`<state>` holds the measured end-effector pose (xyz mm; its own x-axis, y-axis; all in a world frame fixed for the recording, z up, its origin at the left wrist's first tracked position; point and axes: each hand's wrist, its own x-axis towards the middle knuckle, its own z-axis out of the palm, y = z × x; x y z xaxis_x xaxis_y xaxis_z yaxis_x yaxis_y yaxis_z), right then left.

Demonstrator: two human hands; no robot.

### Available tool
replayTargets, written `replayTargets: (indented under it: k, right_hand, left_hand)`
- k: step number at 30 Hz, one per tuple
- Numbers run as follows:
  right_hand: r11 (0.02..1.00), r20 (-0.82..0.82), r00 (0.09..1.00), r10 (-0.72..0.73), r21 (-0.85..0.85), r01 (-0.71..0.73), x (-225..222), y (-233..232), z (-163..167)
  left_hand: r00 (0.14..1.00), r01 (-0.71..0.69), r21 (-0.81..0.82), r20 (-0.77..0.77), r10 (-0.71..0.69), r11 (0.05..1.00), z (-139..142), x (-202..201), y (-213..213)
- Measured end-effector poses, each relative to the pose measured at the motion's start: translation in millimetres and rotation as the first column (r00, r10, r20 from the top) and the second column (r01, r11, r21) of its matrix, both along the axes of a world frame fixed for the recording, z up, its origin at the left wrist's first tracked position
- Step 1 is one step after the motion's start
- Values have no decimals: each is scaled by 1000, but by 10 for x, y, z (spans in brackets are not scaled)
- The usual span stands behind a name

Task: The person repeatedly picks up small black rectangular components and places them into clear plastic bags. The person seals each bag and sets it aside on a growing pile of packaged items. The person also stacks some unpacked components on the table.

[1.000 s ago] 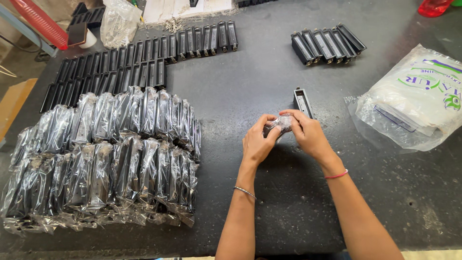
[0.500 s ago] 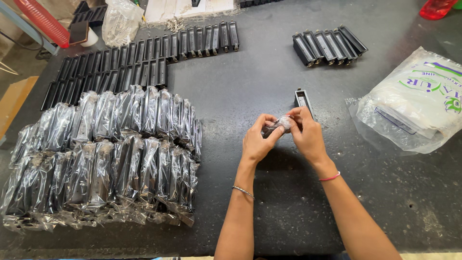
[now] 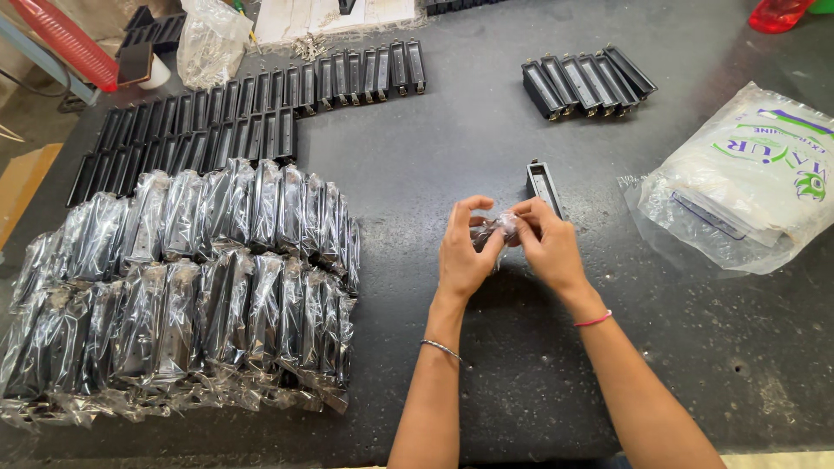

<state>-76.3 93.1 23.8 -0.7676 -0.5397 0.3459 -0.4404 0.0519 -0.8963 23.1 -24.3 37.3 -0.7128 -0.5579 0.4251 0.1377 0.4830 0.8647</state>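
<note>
My left hand [image 3: 465, 252] and my right hand [image 3: 547, 243] meet over the dark table [image 3: 486, 122], both pinching a small clear plastic bag [image 3: 498, 229] between their fingertips. A single black rectangular part [image 3: 542, 184] lies just beyond my right hand. To the left, two rows of bagged black parts [image 3: 191, 278] lie packed side by side. Behind them stand rows of unbagged black parts [image 3: 243, 113].
A short row of black parts [image 3: 586, 80] sits at the far right of centre. A large clear bag of folded plastic bags [image 3: 751, 178] lies at the right edge. A crumpled clear bag [image 3: 208, 39] and a red object [image 3: 69, 39] are at the far left.
Both hands have shifted slightly toward me while working the small plastic bag between the fingertips. Nothing else has moved.
</note>
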Motion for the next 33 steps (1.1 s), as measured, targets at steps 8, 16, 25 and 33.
replayTargets:
  k: [8, 16, 25, 33]
  right_hand:
    - [996, 85, 995, -44, -70, 50, 25, -27, 40]
    - [989, 160, 986, 43, -145, -20, -38, -13, -46]
    - [964, 264, 939, 221, -206, -169, -112, 53, -53]
    - [966, 243, 936, 253, -114, -231, -168, 79, -21]
  left_hand:
    - [980, -11, -160, -199, -21, 987, -45, -27, 48]
    - [996, -87, -157, -44, 81, 984, -6, -28, 121]
    - [987, -154, -251, -2, 158, 956, 5, -36, 124]
    - [988, -135, -288, 30, 149, 948, 1, -19, 161]
